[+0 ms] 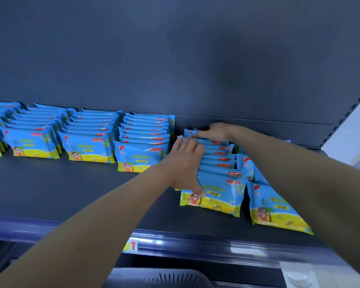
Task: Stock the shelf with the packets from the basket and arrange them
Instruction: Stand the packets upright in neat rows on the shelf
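Observation:
Blue and yellow packets stand upright in rows on a dark shelf (81,190). My left hand (185,163) presses flat against the left side of one row of packets (218,183), thumb on the front packet. My right hand (215,132) reaches to the back of that same row, fingers pinched on the rearmost packet's top edge. Another row of packets (276,206) stands just right of it, partly hidden by my right forearm. The grey basket (160,277) shows at the bottom edge, below the shelf; its contents are hidden.
Several finished rows of packets (141,148) line the shelf to the left, up against the dark back panel (175,59). The shelf's front rail carries a small price tag (131,245). A slotted upright (347,115) bounds the shelf on the right.

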